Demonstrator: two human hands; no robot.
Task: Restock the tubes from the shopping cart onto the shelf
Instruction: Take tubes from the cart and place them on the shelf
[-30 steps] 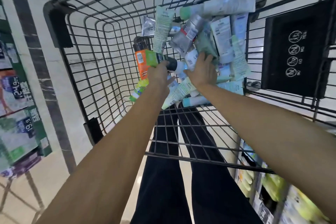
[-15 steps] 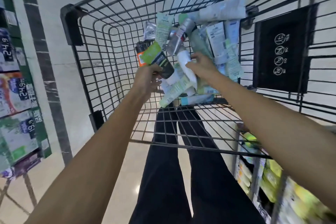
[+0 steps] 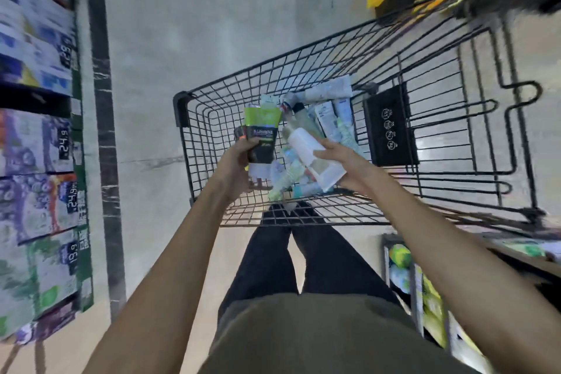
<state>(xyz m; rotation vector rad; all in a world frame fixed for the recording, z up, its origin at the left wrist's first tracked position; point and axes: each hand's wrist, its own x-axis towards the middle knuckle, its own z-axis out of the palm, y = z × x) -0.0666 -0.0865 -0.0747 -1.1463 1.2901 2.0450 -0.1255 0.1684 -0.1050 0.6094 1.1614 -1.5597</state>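
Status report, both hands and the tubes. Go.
Left hand grips green-black tube. Right hand grips white tube. More tubes in cart. Nothing blocking.

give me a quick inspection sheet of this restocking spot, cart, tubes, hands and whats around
surface: pale tiled floor; black wire shopping cart.
job's things: green and black tube and white tube lifted out; pile of tubes left in the cart.
clutter: nothing seen.
grippers: left hand grips the green and black tube, with an orange tube behind it; right hand holds the white tube.
cables: nothing seen.
surroundings: blurred stocked shelves with price tags on the left, shelf lower right.
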